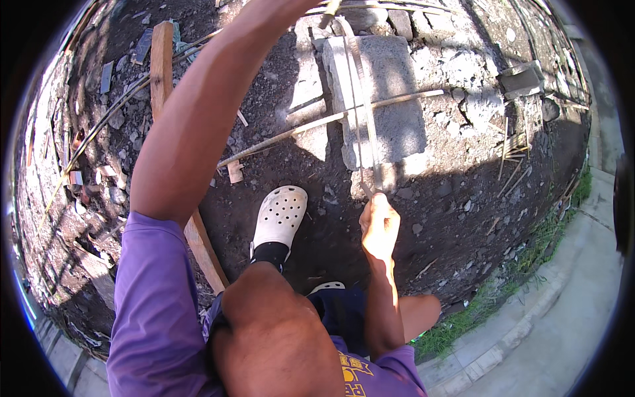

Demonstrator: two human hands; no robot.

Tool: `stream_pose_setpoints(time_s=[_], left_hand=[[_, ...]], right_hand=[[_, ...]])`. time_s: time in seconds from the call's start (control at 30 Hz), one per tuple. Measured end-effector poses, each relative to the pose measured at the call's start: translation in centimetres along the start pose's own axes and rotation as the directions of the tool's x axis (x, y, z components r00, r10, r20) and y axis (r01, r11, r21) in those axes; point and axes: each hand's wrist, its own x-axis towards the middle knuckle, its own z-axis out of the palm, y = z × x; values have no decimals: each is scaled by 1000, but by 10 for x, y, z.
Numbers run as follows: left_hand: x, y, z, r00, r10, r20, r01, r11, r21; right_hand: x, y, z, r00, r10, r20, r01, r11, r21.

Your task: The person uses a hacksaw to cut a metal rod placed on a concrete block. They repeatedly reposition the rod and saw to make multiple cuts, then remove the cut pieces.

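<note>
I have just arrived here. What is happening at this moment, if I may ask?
Outdoors, a person's right hand is closed on the near end of a long, narrow tool, perhaps a bow saw. It extends over a concrete block and crosses a thin stick; whether it touches them is unclear. The left arm extends forward, its hand out of the picture.

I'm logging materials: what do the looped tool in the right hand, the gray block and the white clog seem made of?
Looped tool: possibly metal, dull, being slim yet holding its bend; glare leaves it open.
Gray block: likely concrete or stone, matte, by its rough, grainy face.
White clog: apparently molded foam or plastic, matte, with neat round holes and smooth curves.
</note>
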Motion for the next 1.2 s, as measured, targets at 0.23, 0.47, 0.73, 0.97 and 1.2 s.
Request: stream_pose_setpoints(time_s=[0.23, 0.47, 0.73, 0.97, 1.2], left_hand=[[-72, -126, -116, 948, -260, 182, 252, 965, 66], [-176, -216, -98, 851, -315, 420, 98, 881, 463], [-141, -213, -74, 860, -208, 466, -30, 891, 453], [-125, -195, -60, 888, -235, 396, -64, 789, 612], [-238, -105, -85, 792, -335, 510, 173, 925, 339]], right_hand=[[-8, -23, -27, 971, 65, -229, -36, 991, 130], [-2, -32, -34, 947, 31, -320, -7, 997, 75], [-13, -31, -24, 966, 58, -252, -33, 994, 101], [-29, -22, -18, 975, 58, -214, -28, 989, 143], [-36, -20, -15, 986, -20, -163, 50, 982, 181]])
